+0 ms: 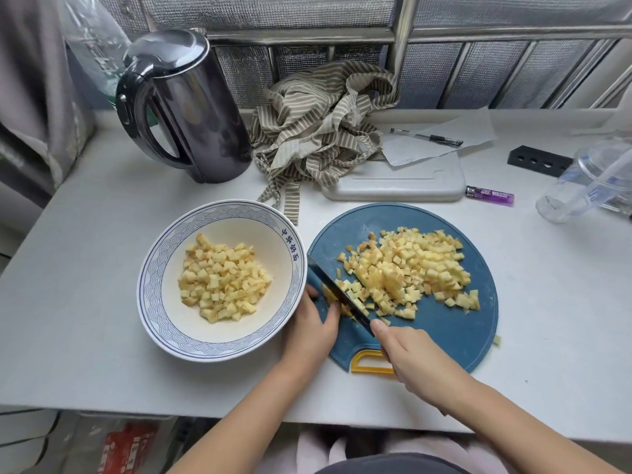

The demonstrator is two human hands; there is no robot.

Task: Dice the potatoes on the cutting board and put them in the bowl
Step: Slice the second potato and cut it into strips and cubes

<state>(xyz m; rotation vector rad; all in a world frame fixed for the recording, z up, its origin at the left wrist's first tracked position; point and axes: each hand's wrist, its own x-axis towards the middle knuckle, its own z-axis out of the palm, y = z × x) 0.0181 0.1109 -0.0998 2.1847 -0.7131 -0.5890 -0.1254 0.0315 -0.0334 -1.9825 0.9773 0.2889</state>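
Potato on the board: a loose heap of pale yellow diced potato [410, 268] lay across the middle and far side of the round blue plastic cutting board [444, 323], whose yellow handle loop [369, 363] faced the person.
Potato in the bowl: more pale yellow potato cubes [222, 282] sat piled in the bottom of the wide white ceramic bowl with a blue wave-patterned rim [154, 268]. The bowl stood just left of the board, and its rim met the board's edge.
Knife: a dark-bladed kitchen knife [325, 277] slanted over the board's left part, tip toward the bowl, at the near-left fringe of the heap.
Right hand: the right hand [410, 354] was curled round the knife's handle, with one fingertip up on the back of the blade.
Left hand: the left hand [313, 323] lay between bowl and blade. Its fingers were fairly straight and its thumb spread toward the blade, with a few cubes caught between hand and steel.
Stray piece: one single potato cube [496, 339] lay on the white tabletop [85, 268] just off the board's right edge.
Behind the board: a white rectangular plastic board [403, 186], a crumpled beige-and-white striped cloth [318, 131], a sheet of white paper [444, 145] with a black pen [427, 136] on it, and a purple lighter [489, 195].
Far left: a tall dark glossy electric kettle [191, 107].
Far right: a black block with round holes [538, 160] and a clear plastic cup [588, 183] lying tilted.
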